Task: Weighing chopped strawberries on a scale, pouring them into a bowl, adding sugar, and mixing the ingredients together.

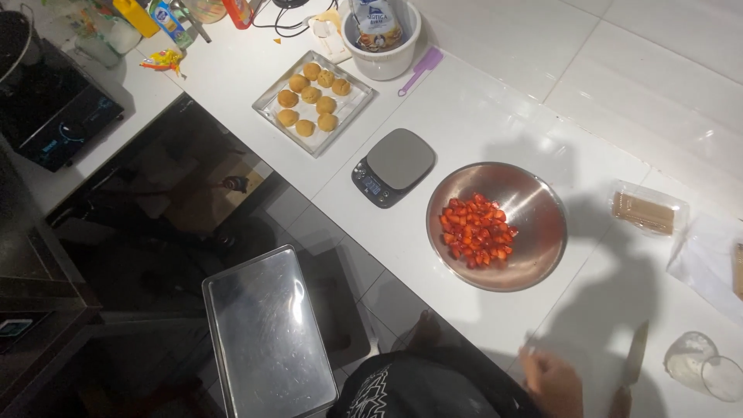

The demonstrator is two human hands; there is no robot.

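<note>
Tile makes up the whole work surface: a white tiled counter (495, 116) running diagonally across the view, with a dark floor and a dark cabinet edge on the far side of it. A stainless steel bowl (534, 255) sits near the middle of the counter and serves as the landmark here; it holds a heap of chopped strawberries (476, 231).

Up-left of the bowl, just beside it, lies a dark kitchen scale (393, 166). Further up-left of the bowl rests a small tray of round golden pastries (313, 99), and beyond that a white tub (383, 54) with a purple spatula (422, 70) next to it. Right of the bowl, well apart, lies a clear packet of brown biscuits (646, 210). Left and below the bowl, off the counter edge, an empty shiny baking tray (267, 333) catches the light.

Below and right of the bowl lies a knife (635, 354), flat on the counter. Its long axis runs nearly along the picture's vertical (tilted slightly), the blade tip pointing up, handle toward the bottom edge. A glass (706, 370) lies just right of it.

One hand (551, 381) hovers below the bowl, left of the knife and apart from it, fingers loosely spread and holding nothing; which hand it is cannot be told for certain.
</note>
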